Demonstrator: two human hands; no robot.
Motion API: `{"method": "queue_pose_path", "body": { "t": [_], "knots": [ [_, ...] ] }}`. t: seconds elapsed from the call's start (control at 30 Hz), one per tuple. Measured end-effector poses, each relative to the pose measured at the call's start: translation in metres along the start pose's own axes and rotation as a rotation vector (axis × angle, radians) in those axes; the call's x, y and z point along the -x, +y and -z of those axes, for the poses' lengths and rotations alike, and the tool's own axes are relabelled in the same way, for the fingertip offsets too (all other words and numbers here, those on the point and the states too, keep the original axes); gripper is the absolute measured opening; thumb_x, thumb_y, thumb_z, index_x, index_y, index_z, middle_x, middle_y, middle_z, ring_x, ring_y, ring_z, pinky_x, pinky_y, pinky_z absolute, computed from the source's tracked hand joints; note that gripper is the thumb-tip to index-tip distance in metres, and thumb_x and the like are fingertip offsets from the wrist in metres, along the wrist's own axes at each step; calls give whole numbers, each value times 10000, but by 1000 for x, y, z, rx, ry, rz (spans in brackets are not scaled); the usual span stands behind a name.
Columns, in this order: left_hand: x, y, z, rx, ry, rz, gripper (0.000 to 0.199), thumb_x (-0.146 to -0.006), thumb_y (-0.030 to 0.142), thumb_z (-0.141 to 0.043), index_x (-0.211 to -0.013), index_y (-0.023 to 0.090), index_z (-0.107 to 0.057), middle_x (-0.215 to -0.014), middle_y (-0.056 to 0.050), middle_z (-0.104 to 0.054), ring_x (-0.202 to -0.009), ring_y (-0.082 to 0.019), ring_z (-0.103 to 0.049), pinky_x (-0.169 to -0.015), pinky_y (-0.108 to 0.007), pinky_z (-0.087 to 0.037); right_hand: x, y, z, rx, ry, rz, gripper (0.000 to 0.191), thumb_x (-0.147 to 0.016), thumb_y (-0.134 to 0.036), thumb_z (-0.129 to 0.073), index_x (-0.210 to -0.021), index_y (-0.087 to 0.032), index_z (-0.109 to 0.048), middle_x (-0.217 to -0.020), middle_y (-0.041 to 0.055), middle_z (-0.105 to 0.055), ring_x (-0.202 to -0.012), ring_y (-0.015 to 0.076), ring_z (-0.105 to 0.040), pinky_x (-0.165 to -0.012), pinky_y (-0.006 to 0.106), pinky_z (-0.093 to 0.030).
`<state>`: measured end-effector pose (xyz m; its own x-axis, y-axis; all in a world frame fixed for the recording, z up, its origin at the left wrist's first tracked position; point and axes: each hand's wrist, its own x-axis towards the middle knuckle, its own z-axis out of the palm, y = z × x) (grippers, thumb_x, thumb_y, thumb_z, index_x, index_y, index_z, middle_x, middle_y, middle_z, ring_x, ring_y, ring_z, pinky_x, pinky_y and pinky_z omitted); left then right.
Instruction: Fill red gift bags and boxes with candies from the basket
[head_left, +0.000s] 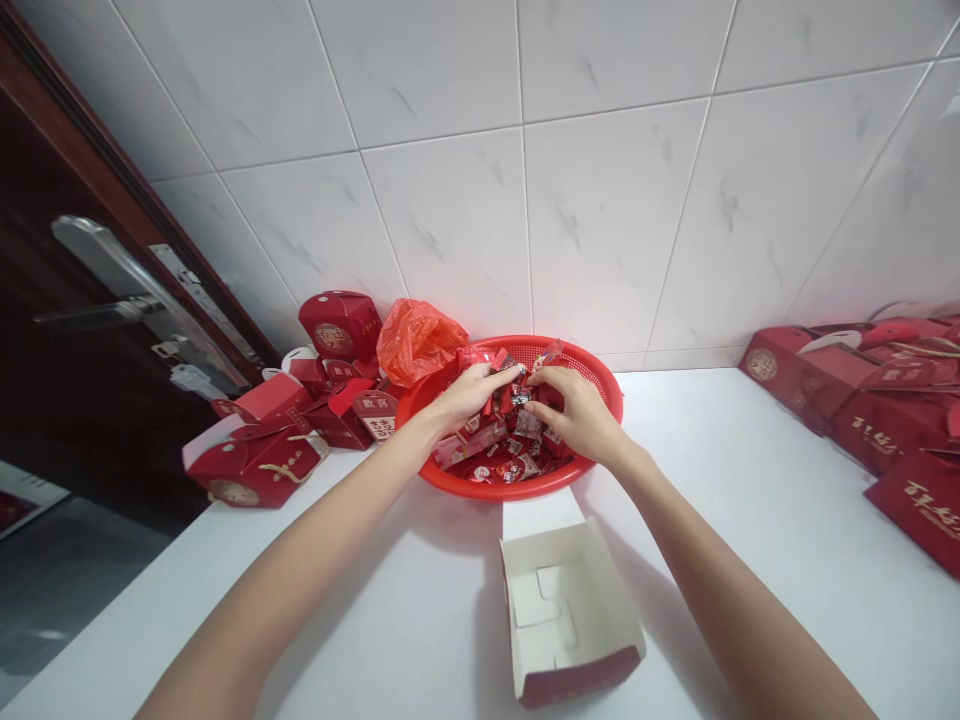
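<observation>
Both hands are over a red plastic basket filled with wrapped candies. My left hand is closed around several red-wrapped candies at the basket's back left. From the right, my right hand reaches in with thumb and finger pinched on a small shiny-wrapped candy beside the left fingers. In front of the basket stands an open box, dark red outside and white inside, with no candy in it and its flap towards the basket.
Folded red gift boxes stand at the left by a dark door with a metal handle. A red plastic bag lies behind the basket's left rim. More red boxes line the right side. A tiled wall rises behind the white table.
</observation>
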<state>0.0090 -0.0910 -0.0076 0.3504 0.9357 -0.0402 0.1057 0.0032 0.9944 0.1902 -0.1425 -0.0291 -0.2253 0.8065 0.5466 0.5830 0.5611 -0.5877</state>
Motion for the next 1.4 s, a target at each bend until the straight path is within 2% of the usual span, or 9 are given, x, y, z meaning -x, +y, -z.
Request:
{"method": "queue_pose_path", "body": {
  "t": [0.2, 0.4, 0.5, 0.63, 0.77, 0.93, 1.07, 1.17, 1.4],
  "knots": [
    [-3, -1, -1, -279, 74, 36, 277, -858, 437, -659, -792, 169, -637, -651, -26, -672, -471, -129, -498, -469, -253, -332, 1, 1, 2, -89, 87, -141, 223, -760, -175, -640, -772, -240, -426, -946, 44, -691, -915, 244, -624, -791, 375, -466],
    [-7, -1, 4, -766, 259, -51, 313, -865, 392, -590, -619, 198, -580, -595, -28, -612, -667, -217, -597, -606, -277, -396, 1, 5, 0, 63, 142, -299, 246, -787, -280, -626, -719, -248, -391, -785, 26, -641, -723, 221, -580, -634, 335, -410],
    [-11, 2, 7, -980, 138, -10, 201, -816, 289, -571, -636, 202, -595, -604, -31, -615, -667, -233, -612, -616, -286, -403, 1, 7, -1, 131, 139, -294, 185, -815, -296, -591, -734, -245, -432, -735, 24, -618, -687, 219, -561, -605, 328, -384],
    [-17, 7, 1, -1185, -35, -3, 33, -663, 204, -669, -672, 208, -638, -720, -55, -684, -757, -257, -640, -656, -287, -422, 1, 6, -1, 162, 147, -310, 92, -803, -207, -575, -794, -235, -487, -833, 46, -644, -763, 233, -585, -652, 341, -408],
    [-25, 8, -7, -1260, -59, 29, 277, -446, 246, -841, -616, 223, -624, -716, -45, -669, -821, -286, -635, -711, -305, -443, 2, 3, -2, 215, 140, -333, 128, -781, -108, -555, -832, -223, -531, -946, 73, -642, -870, 248, -601, -729, 354, -437],
    [-33, 0, 2, -1118, -140, 30, 379, -402, 243, -866, -389, 225, -488, -406, 21, -429, -571, -217, -541, -572, -289, -370, 2, 5, -3, 238, 117, -323, 158, -778, -84, -546, -871, -212, -556, -970, 93, -637, -915, 266, -605, -776, 372, -453],
    [-31, -3, 15, -914, -188, 90, 255, -560, 310, -792, -464, 209, -578, -459, 23, -540, -501, -161, -494, -516, -266, -352, 1, 4, -1, 216, 107, -320, 153, -781, -105, -552, -885, -215, -573, -1009, 100, -637, -930, 267, -612, -789, 384, -466],
    [-28, -2, 17, -754, -133, -10, 147, -622, 299, -754, -620, 187, -659, -598, 21, -640, -579, -159, -539, -568, -253, -394, 0, 2, -1, 204, 80, -352, 125, -800, -140, -573, -905, -209, -588, -1055, 113, -632, -955, 278, -618, -808, 403, -480],
    [-31, -6, 16, -668, 101, -148, 318, -737, 409, -649, -571, 185, -494, -537, 46, -470, -535, -117, -416, -534, -250, -310, 3, 5, -6, 231, 99, -225, 229, -791, -215, -624, -1019, -198, -624, -1269, 167, -574, -1183, 361, -544, -956, 528, -456]
  ]
}}
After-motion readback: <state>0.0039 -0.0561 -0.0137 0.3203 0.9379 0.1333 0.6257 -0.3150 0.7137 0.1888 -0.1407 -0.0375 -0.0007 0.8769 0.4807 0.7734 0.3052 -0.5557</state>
